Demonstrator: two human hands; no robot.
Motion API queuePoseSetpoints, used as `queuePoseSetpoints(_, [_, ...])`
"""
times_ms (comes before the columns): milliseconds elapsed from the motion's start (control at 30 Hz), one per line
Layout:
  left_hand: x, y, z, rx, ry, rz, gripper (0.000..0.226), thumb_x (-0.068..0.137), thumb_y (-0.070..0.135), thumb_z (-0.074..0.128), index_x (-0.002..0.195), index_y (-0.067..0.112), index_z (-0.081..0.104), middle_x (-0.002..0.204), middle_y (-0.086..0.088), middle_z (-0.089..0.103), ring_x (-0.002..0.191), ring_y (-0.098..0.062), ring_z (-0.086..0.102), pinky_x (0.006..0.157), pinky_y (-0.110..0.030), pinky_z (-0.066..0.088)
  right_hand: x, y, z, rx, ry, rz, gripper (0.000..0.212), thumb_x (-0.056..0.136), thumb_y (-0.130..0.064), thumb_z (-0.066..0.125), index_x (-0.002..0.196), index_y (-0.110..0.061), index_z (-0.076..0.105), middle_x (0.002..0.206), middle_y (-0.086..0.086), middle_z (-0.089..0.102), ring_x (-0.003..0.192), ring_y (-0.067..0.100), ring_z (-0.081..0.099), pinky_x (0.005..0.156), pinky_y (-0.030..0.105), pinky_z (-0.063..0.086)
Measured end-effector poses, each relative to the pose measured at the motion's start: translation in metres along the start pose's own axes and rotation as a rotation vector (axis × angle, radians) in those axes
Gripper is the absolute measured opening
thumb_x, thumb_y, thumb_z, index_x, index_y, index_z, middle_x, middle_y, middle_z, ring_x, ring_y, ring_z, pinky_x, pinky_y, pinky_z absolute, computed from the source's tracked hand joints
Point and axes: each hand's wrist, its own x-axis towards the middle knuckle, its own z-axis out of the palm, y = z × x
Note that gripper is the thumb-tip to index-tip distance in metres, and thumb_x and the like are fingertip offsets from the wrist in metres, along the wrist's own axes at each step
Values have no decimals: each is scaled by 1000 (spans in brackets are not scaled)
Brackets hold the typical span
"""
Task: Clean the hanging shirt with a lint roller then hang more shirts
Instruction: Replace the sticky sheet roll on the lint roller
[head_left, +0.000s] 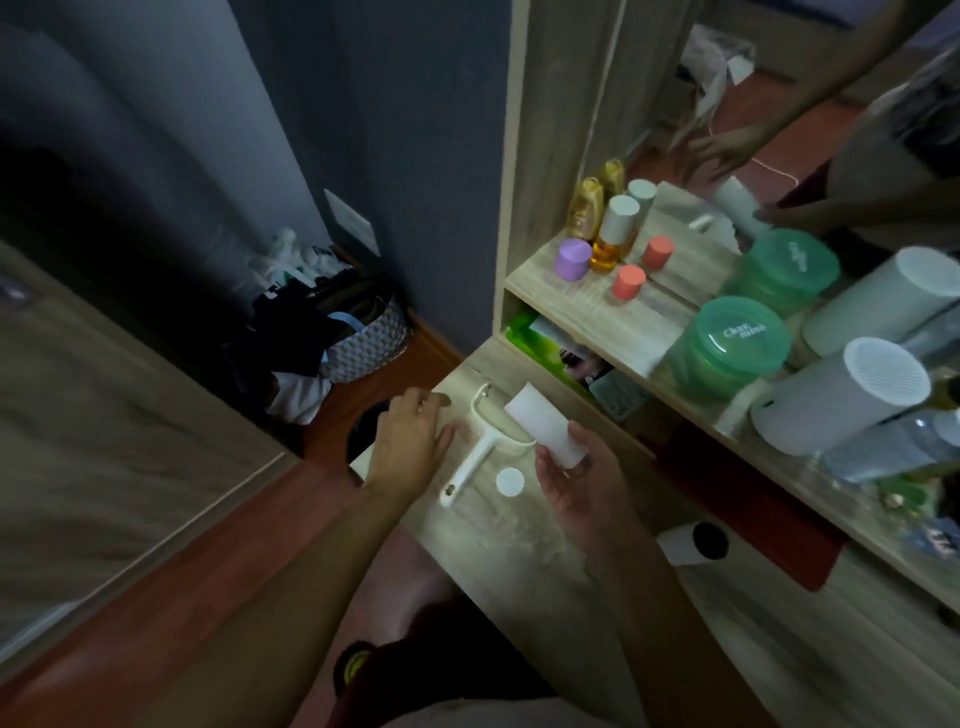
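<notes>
A white lint roller handle with its wire frame lies on the wooden desk top. My left hand hovers just left of the handle with fingers straight, touching or nearly touching the desk. My right hand holds the white sticky roll, detached from the handle, tilted up to the left. A small white round cap lies on the desk between my hands. No shirt is in view.
A shelf with bottles, a green lidded tub and a white cylinder device stands against a mirror at right. A basket of clothes sits on the floor by the blue wall. A wardrobe door fills the left.
</notes>
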Motion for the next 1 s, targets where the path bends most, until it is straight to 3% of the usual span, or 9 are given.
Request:
queuePoseSetpoints(67, [1,-22,-16,-17,52,-48,32,90,39,51,108,15,61,107,-11,56,94,-30,54,77,-42,45,1,11,18,-271,-40,-93,84,32,-36,93,106,-17,58,114,8,57,100,20,60,91,33,53])
queuePoseSetpoints(100, [1,-33,-23,-28,67,-72,37,91,43,45,108,15,61,108,-11,56,96,-30,54,80,-43,46,2,18,27,-313,-44,-93,80,39,-38,92,109,-17,57,118,8,56,104,20,59,96,35,51])
queuePoseSetpoints(167, [0,-59,-36,-41,107,-99,42,91,43,41,109,10,60,111,-14,55,101,-32,54,86,-44,46,7,32,47,-219,-43,-53,43,75,-23,77,111,-12,56,121,11,57,101,21,61,91,33,55])
queuePoseSetpoints(233, [-2,-87,-45,-39,132,-104,41,92,38,45,112,6,60,118,-19,55,108,-36,53,93,-45,46,12,50,67,-94,-44,20,20,86,-10,64,105,-6,58,114,15,58,96,23,63,80,31,59])
queuePoseSetpoints(300, [-4,-118,-52,-37,125,-116,41,94,36,45,115,4,60,126,-19,53,119,-37,50,100,-47,42,13,74,89,-30,-65,54,21,84,-2,63,105,-1,59,113,20,58,95,26,64,71,30,60])
queuePoseSetpoints(467, [-4,-200,-60,-40,73,-89,51,92,38,37,116,-1,61,132,-23,53,132,-42,40,108,-53,36,23,156,138,-158,-14,77,12,85,0,62,97,1,61,103,21,63,92,26,66,71,31,60])
queuePoseSetpoints(700, [16,-328,-51,-38,-97,55,53,95,35,31,129,2,55,139,-22,47,138,-40,32,117,-48,23,57,291,193,-194,196,69,22,86,-8,66,107,-10,61,102,14,62,84,23,65,84,41,54])
queuePoseSetpoints(833, [21,-383,-25,-12,-189,149,43,93,22,47,131,3,52,142,-24,44,137,-41,31,113,-50,27,97,347,197,-212,395,44,32,87,-18,68,116,-15,56,111,15,62,74,21,64,65,32,55])
queuePoseSetpoints(1000, [38,-410,33,31,-395,224,48,88,26,39,123,1,60,132,-26,54,123,-47,49,96,-59,45,154,380,177,-534,597,-64,38,95,-29,54,124,-5,54,104,11,65,64,16,58,53,19,46])
